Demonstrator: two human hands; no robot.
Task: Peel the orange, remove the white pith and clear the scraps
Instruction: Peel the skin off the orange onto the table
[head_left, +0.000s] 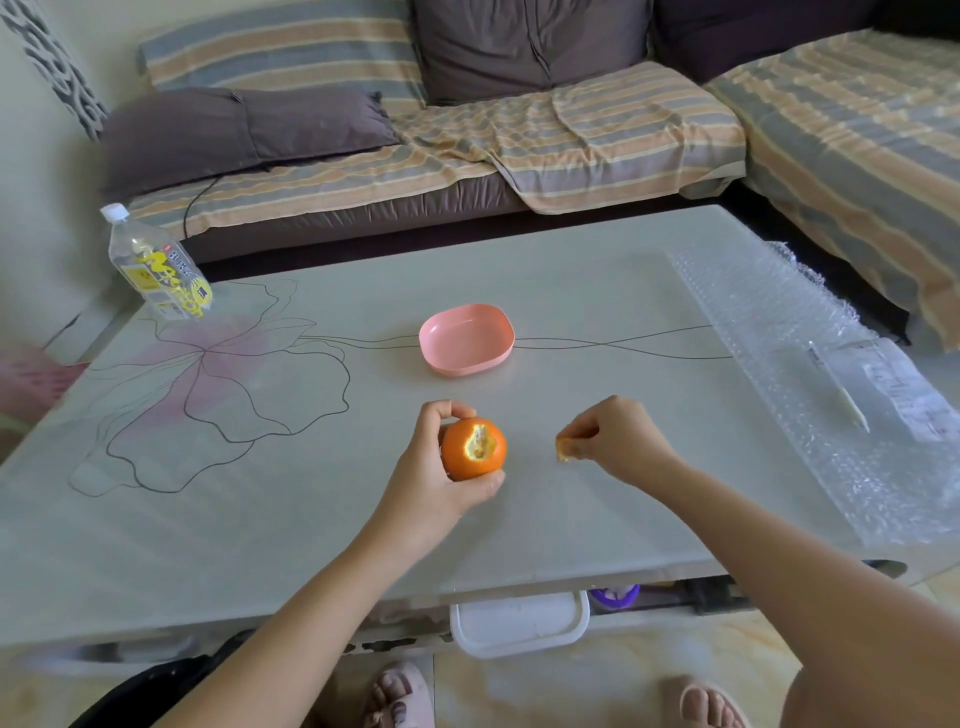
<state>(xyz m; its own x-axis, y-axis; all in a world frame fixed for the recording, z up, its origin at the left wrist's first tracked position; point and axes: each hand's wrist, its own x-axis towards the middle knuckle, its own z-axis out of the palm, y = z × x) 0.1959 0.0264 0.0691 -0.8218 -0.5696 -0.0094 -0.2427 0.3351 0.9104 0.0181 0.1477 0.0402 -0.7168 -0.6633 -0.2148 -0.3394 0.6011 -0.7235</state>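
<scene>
My left hand (431, 467) curls around the round, partly peeled orange (472, 448) over the pale glass-topped table (260, 519), its torn patch facing my right hand (618, 441). That hand sits to the right, near but not touching, and pinches a small orange peel scrap (563, 453). The shallow pink plastic dish (466, 339) lies ahead.

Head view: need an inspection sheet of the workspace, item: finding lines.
Surface: pale table with a printed flower drawing.
Job's things: orange, small patch of peel torn off, rest unpeeled; piece of peel; pink dish, nothing in it.
Clutter: bottle at the far-left corner; bubble wrap along the right side, with a thin white stick and a paper slip on it.
Hands: left hand grips the orange; right hand pinches the piece of peel, apart from the orange.
Cables: black cord on the sofa seat, off the table.
Surroundings: sofa with striped cover behind; white tub under the table.
</scene>
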